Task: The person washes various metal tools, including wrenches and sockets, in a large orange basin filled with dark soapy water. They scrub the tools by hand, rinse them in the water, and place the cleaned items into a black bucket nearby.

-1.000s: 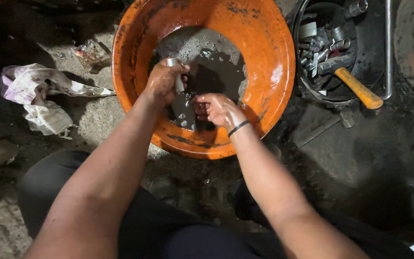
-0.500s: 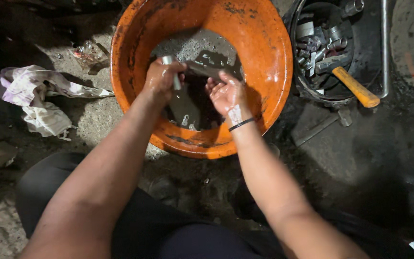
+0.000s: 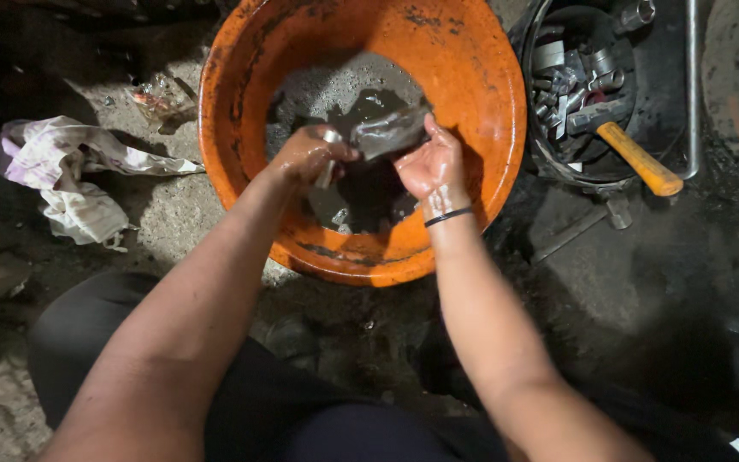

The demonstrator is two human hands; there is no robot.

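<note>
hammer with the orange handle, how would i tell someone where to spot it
Start at the big round orange basin; right of it sits a dark round tub of grey metal parts. The orange-handled hammer pokes out over its rim, the only brightly coloured thing among them.

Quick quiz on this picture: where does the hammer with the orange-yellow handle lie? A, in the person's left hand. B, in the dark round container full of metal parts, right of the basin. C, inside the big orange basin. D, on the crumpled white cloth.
B: the hammer with the orange-yellow handle rests with its head among the metal parts in the dark round container, right of the big orange basin, clear of both hands.
</note>
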